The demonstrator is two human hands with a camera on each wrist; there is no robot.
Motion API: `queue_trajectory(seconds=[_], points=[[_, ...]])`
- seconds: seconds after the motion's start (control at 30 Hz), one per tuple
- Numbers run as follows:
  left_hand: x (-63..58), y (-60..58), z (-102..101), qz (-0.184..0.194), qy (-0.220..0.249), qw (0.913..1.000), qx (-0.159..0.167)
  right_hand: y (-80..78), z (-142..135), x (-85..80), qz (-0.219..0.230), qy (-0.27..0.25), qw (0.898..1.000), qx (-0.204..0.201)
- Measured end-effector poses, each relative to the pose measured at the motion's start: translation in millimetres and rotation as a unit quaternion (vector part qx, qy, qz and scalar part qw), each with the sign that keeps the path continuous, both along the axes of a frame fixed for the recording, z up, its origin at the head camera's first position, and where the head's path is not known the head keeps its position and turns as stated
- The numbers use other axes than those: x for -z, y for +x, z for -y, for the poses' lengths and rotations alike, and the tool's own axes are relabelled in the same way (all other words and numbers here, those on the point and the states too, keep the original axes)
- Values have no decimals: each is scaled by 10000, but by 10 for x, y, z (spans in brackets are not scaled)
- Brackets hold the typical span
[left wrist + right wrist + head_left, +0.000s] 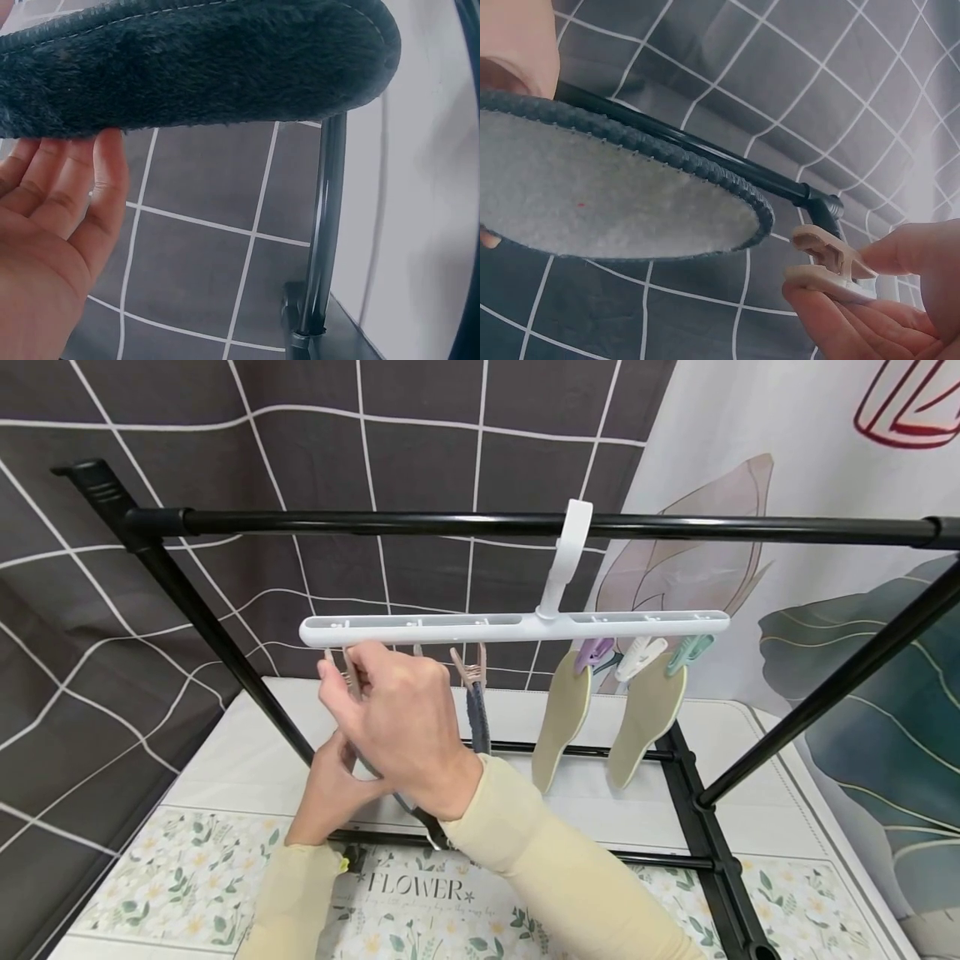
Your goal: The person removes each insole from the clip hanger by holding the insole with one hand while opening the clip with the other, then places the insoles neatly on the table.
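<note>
My left hand [333, 793] grips a furry dark insole [202, 67] by its edges, its pale felt underside [615, 195] showing in the right wrist view. Just above, my right hand [408, 718] pinches a beige clothespin [829, 270] by its handles, with the clip's jaws spread. The insole's rounded tip is close to the clip but apart from it. That clip hangs under the left end of a white hanger [450, 628]. To its right, another beige clip [471, 670] holds a second dark insole [477, 718]. In the head view my right hand hides most of the gripped insole.
The hanger hooks over a black rail [360, 522] of a standing frame. Two cream insoles [561, 714] hang from its right half, near purple [594, 653], white [641, 657] and teal clips [690, 652]. A flower-print cloth [210, 877] lies below; a dark gridded curtain [420, 468] is behind.
</note>
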State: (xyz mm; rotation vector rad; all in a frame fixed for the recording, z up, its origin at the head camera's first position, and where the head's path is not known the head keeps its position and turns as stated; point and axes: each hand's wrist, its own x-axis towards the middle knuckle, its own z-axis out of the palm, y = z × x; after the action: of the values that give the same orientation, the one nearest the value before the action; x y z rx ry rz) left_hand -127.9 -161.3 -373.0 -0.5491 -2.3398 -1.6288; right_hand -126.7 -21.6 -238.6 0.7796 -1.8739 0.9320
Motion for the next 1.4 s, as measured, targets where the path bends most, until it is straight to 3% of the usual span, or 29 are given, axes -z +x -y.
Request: queue_trajectory(seconds=[0.27,0.43,0.6,0.7,0.93,1.23,1.4], points=[[3,22,30,19,303,9995,51,8,-18,9,146,53,9999,5],[99,-31,88,132,512,9986,65,3,-25,20,242,36,9997,4],[182,-77,140,48,328,9994,-98,-11,-38,38,267,-18,9996,-58],[143,-45,141,44,172,9995,-276,-16,-42,41,252,-6,9996,-88],[-129,123,86,101,-314,9965,-769,-23,-54,25,233,11,9997,-87],[16,72,231,152,-381,9951,-896,-43,-89,24,169,91,9998,-57],[-26,91,257,-21,-214,9975,-673,-58,-123,22,270,91,9996,-87]])
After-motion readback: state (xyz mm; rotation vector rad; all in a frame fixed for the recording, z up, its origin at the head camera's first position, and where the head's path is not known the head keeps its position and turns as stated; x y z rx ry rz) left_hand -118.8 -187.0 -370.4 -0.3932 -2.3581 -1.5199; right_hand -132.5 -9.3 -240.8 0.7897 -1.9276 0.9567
